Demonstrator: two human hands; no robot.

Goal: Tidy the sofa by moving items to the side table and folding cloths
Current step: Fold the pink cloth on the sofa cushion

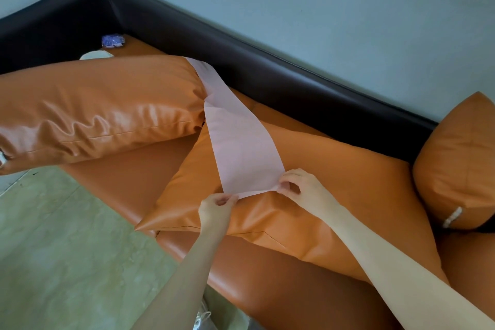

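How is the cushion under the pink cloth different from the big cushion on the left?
The cushion under the pink cloth lies flat on the sofa seat with the pink cloth draped over it; the big left cushion has nothing on top and sticks out past the seat's edge. The left cushion looks wrinkled and shiny; the other looks smoother. Left hand and right hand pinch the cloth over the near cushion only. Both are orange and leathery.

A long pink cloth [235, 136] lies stretched across an orange cushion [308, 203] on the orange sofa [139, 169]. The left hand [215, 207] pinches its near left corner, the right hand [300, 190] its near right corner. The far end runs behind a second orange cushion [99, 107]. Near the sofa's far corner sit a blue patterned packet [113, 41] and a pale round object [96, 55].
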